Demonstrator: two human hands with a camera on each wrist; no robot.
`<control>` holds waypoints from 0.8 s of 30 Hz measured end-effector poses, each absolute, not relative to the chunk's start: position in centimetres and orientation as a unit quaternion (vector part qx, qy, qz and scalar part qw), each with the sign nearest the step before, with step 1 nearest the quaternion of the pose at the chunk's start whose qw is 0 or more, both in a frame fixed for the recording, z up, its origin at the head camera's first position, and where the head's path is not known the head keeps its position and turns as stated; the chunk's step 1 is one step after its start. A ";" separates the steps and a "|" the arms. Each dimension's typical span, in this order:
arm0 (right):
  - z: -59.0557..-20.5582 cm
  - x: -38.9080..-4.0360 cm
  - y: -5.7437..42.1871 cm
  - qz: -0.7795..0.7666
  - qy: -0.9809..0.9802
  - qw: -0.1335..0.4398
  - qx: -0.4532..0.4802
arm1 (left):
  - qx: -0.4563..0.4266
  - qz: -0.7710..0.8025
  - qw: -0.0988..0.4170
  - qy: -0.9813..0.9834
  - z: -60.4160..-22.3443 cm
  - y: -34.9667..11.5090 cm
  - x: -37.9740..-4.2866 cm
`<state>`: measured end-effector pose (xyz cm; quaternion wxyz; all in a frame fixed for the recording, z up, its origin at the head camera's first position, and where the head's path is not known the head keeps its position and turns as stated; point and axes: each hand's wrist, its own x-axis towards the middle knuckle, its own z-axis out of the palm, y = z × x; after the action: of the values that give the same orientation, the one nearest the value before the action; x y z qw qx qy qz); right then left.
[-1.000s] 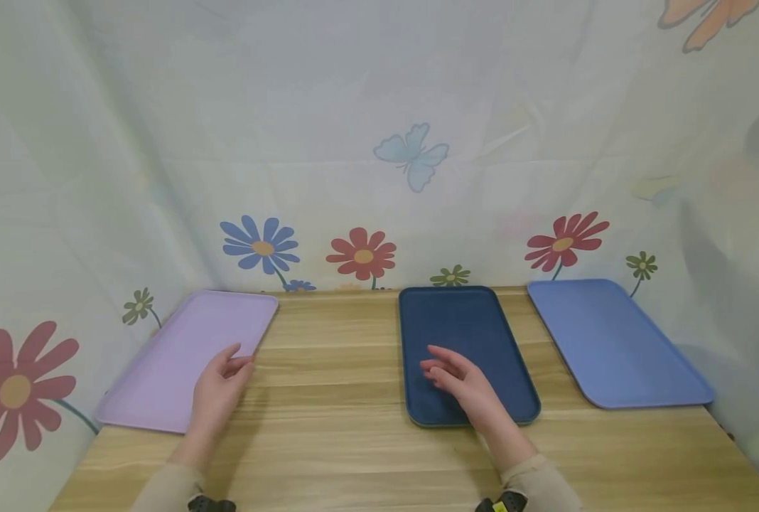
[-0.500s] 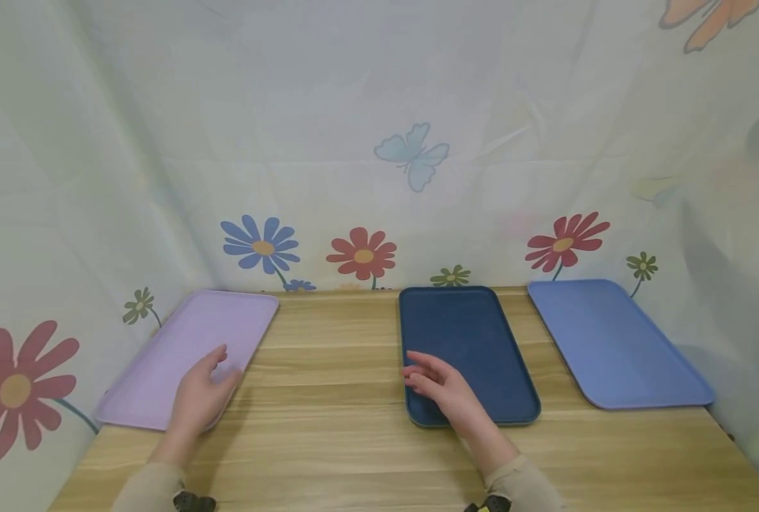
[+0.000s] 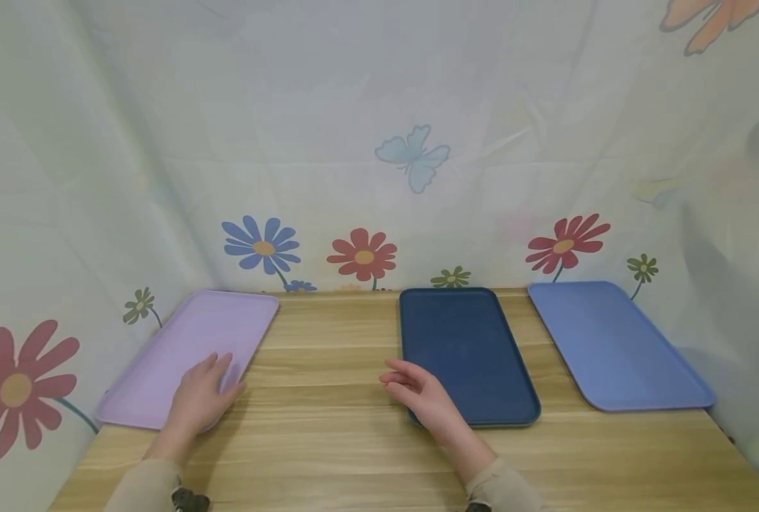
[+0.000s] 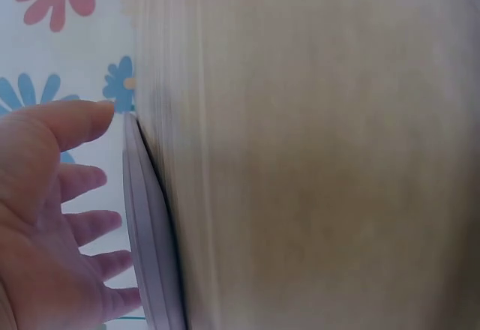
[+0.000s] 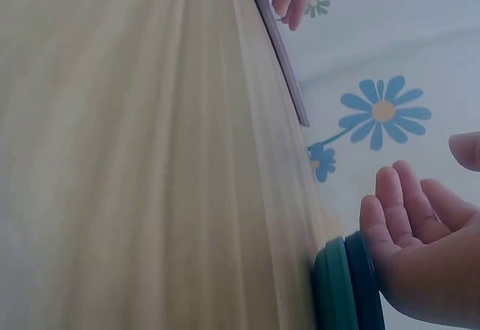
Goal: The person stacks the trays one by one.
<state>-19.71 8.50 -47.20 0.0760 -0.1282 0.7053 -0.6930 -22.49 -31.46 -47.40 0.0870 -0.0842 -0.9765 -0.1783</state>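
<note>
My left hand (image 3: 195, 400) hovers above the near right part of a lilac tray (image 3: 226, 316), thumb apart from the other fingers and nothing held. In the left wrist view, its spread fingertips sit beside the edge of that tray (image 4: 150, 217). My right hand (image 3: 427, 400) is over the near left edge of a navy tray (image 3: 463, 327), with loosely bent fingers and nothing between them. The right wrist view shows the palm (image 5: 427, 259) right by the dark blue rim (image 5: 364, 285) and teal side of the tray.
A periwinkle blue tray (image 3: 616, 341) lies at the right side of the wooden table (image 3: 328, 355). Behind and beside the table hangs a pale cloth (image 3: 290, 107) printed with flowers and butterflies. Dark bands (image 3: 190, 499) sit on both wrists.
The left hand has moved left over the lilac tray, its fingers spreading. The right hand has drifted left, from the navy tray's middle to its left edge. The trays have not moved.
</note>
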 end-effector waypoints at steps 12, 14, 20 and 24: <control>-47.1 -19.8 6.3 -0.665 0.731 0.043 -0.145 | -0.069 -0.159 0.022 -0.985 -47.4 -31.6 -22.4; -47.0 -19.9 6.0 -0.663 0.733 0.044 -0.145 | -0.067 -0.154 0.016 -0.986 -47.3 -31.5 -22.4; -46.9 -20.3 5.2 -0.662 0.733 0.046 -0.150 | -0.060 -0.147 0.004 -0.987 -47.3 -31.5 -22.4; -46.9 -20.5 4.8 -0.668 0.728 0.051 -0.148 | -0.056 -0.146 -0.002 -0.988 -47.4 -31.5 -22.5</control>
<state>-20.48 4.77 -46.87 0.0514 -0.1476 0.7278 -0.6678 -22.55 -31.52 -47.35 -0.0019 -0.0559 -0.9878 -0.1455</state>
